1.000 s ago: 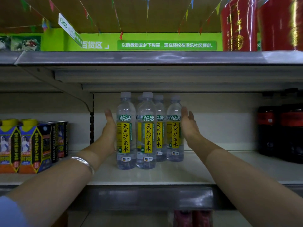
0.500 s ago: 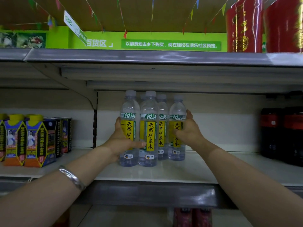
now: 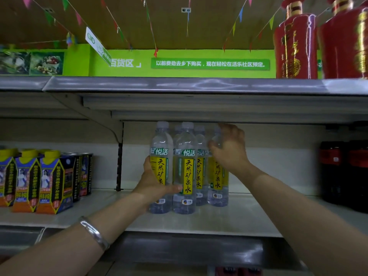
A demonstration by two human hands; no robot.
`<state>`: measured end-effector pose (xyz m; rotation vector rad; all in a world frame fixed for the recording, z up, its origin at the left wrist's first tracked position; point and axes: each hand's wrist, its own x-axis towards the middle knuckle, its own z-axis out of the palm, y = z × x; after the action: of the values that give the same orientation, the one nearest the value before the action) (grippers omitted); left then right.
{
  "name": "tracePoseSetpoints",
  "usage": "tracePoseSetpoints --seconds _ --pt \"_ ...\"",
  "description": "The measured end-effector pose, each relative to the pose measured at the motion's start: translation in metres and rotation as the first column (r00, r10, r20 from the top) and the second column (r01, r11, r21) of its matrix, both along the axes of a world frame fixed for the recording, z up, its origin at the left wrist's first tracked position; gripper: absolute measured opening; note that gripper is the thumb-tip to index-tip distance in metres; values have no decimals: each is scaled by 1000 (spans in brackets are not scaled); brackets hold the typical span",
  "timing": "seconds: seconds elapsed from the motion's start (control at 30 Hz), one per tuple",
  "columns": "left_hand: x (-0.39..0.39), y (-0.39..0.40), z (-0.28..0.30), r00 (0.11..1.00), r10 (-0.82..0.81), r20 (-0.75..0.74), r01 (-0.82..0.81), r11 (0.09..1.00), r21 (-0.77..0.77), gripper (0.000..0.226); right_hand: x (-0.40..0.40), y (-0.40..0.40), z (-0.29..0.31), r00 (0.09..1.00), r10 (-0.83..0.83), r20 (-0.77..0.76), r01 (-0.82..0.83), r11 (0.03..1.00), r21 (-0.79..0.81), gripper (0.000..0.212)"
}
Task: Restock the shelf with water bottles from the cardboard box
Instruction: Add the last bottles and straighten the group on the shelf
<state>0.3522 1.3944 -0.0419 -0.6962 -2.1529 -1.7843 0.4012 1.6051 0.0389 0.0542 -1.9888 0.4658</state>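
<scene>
The water bottles (image 3: 184,168) stand in a tight bunch mid-shelf (image 3: 229,222), bare room on both sides. The left hand (image 3: 154,181) wraps the front-left one; the right hand (image 3: 231,148) seems to grip the right bottle's top. Labels read 悦活 天然矿泉水.

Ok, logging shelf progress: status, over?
Left hand grips front-left water bottle. Right hand holds rightmost bottle's neck. Cluster upright on shelf. Nothing blocking.
</scene>
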Motion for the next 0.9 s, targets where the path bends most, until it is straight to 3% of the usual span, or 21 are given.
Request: tracePoseSetpoints --seconds 0.13,0.23,0.43,0.67,0.8,0.9 --pt "2 1 0 1000 -5 -6 5 1000 -9 129 -13 -17 24 958 -255 134 220 948 229 52" --pt "3 3 -2 999 -8 -31 7 1000 -8 124 -26 -20 28 933 -331 139 289 923 255 54" --pt "4 2 2 999 7 -43 -8 999 -42 140 -33 -23 44 911 -282 302 241 956 165 57" --pt "-1 1 3 998 46 -33 -49 994 -93 142 -22 -20 60 875 -245 418 170 963 209 64" --pt "4 3 7 998 63 -24 -66 992 -107 135 -16 -22 47 950 -207 234 178 974 138 56" --pt "10 1 15 992 127 -24 -129 984 -121 125 -2 -28 28 1000 -27 -6 27 999 26 47"
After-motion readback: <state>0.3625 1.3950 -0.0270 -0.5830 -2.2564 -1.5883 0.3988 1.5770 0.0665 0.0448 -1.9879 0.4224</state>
